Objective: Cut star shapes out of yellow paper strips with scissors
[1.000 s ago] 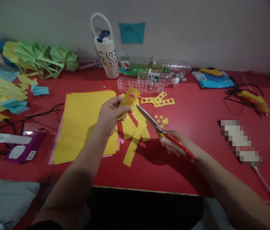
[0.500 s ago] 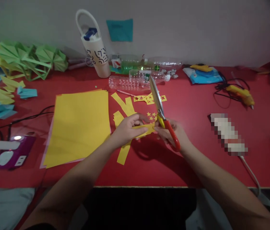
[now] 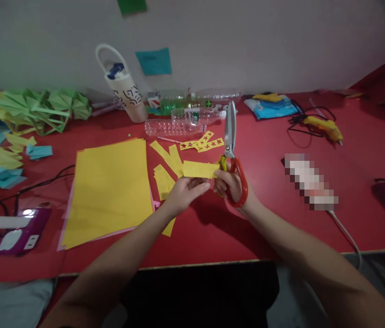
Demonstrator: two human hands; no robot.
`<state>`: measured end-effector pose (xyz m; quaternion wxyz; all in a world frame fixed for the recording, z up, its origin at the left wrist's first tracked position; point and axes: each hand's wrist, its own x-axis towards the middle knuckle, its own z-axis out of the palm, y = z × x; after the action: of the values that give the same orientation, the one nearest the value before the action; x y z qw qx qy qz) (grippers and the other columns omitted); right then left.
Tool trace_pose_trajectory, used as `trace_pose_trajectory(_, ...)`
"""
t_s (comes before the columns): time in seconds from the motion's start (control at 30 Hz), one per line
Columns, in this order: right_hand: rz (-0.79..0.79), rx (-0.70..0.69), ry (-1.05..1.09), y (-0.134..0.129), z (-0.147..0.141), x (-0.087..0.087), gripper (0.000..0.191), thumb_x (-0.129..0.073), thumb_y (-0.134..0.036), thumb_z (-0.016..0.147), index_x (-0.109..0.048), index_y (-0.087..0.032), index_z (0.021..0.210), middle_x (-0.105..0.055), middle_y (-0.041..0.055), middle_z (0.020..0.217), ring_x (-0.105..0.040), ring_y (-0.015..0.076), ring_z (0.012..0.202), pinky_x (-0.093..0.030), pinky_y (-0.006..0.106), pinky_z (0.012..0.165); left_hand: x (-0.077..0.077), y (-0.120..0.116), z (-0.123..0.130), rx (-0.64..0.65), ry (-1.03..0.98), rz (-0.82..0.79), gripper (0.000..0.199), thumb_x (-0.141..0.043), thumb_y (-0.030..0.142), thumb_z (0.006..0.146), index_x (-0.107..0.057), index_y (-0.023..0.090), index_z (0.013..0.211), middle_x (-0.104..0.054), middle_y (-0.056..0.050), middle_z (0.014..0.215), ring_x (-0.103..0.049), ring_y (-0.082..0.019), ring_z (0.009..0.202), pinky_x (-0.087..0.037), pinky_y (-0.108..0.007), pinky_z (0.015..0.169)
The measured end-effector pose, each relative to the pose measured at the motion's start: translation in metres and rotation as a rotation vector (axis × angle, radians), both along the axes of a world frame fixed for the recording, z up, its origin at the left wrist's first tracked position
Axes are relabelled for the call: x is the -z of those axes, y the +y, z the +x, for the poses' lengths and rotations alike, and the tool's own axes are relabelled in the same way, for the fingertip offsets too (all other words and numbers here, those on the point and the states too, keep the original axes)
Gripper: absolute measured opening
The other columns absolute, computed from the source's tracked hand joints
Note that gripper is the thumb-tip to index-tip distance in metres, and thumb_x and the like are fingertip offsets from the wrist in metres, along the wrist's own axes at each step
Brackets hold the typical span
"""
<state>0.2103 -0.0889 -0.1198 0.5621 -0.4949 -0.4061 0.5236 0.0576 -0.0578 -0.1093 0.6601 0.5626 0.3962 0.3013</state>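
Observation:
My right hand [image 3: 229,184] has red-handled scissors [image 3: 230,132] hooked in it, blades pointing up. Its thumb and fingers also pinch the right end of a yellow paper strip [image 3: 199,169]. My left hand [image 3: 186,195] is just below the strip, thumb stretched out and fingers loosely curled by the lower edge, partly hidden. Behind them lie yellow strips with star-shaped holes [image 3: 210,145]. Plain yellow strips [image 3: 165,180] lie to the left, next to a stack of yellow sheets [image 3: 110,191]. The small loose stars are hidden.
Clear plastic bottles [image 3: 175,128] and a white tumbler [image 3: 127,98] stand or lie along the wall. A yellow glue gun [image 3: 324,127] with a black cord is on the right, near a blurred-out object [image 3: 310,182]. Folded green paper [image 3: 38,107] and a purple box [image 3: 23,230] are left.
My left hand has loosened from the strip and dropped below it. My right hand has raised the strip and turned the scissors more upright. The camera view has shifted.

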Motion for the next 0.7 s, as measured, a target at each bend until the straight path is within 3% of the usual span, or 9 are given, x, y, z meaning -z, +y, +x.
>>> trace_pose_trajectory(0.13, -0.054, -0.019, -0.073, -0.002, -0.001, -0.004, 0.033, -0.068, -0.045, 0.071, -0.042, -0.024, 0.067, -0.038, -0.0126, 0.038, -0.036, 0.0073, 0.03, -0.044, 0.026, 0.042, -0.003, -0.002, 0.006, -0.13, 0.113, 0.04, 0.028, -0.066, 0.041, 0.072, -0.061, 0.017, 0.059, -0.06, 0.0, 0.056, -0.053, -0.011, 0.054, -0.044, -0.026, 0.056)
trace_pose_trajectory(0.3, -0.16, -0.022, -0.164, -0.002, -0.003, -0.005, 0.039, -0.071, -0.05, 0.063, -0.045, -0.023, 0.072, -0.045, -0.0102, 0.045, -0.038, 0.0079, 0.033, -0.03, 0.021, 0.034, 0.006, 0.004, 0.002, -0.164, 0.023, -0.079, 0.029, -0.069, 0.043, 0.07, -0.066, 0.016, 0.059, -0.062, -0.001, 0.056, -0.052, -0.01, 0.052, -0.043, -0.025, 0.053)
trace_pose_trajectory(0.5, -0.007, 0.029, -0.389, -0.004, -0.001, 0.004, 0.029, -0.065, -0.043, 0.068, -0.045, -0.022, 0.066, -0.042, -0.0063, 0.057, -0.04, 0.0101, 0.051, -0.033, 0.024, 0.049, 0.011, 0.003, 0.001, -0.143, -0.119, -0.16, 0.019, -0.067, 0.032, 0.067, -0.065, 0.015, 0.057, -0.059, 0.0, 0.05, -0.048, -0.009, 0.048, -0.037, -0.023, 0.048)
trace_pose_trajectory(0.7, 0.039, 0.021, -0.516, -0.002, -0.003, 0.005, 0.04, -0.067, -0.053, 0.067, -0.041, -0.022, 0.06, -0.038, -0.0053, 0.057, -0.039, 0.0129, 0.059, -0.034, 0.026, 0.056, 0.006, 0.003, -0.004, -0.173, -0.069, -0.248, 0.019, -0.067, 0.032, 0.062, -0.064, 0.015, 0.056, -0.057, 0.0, 0.046, -0.042, -0.007, 0.039, -0.03, -0.023, 0.041)
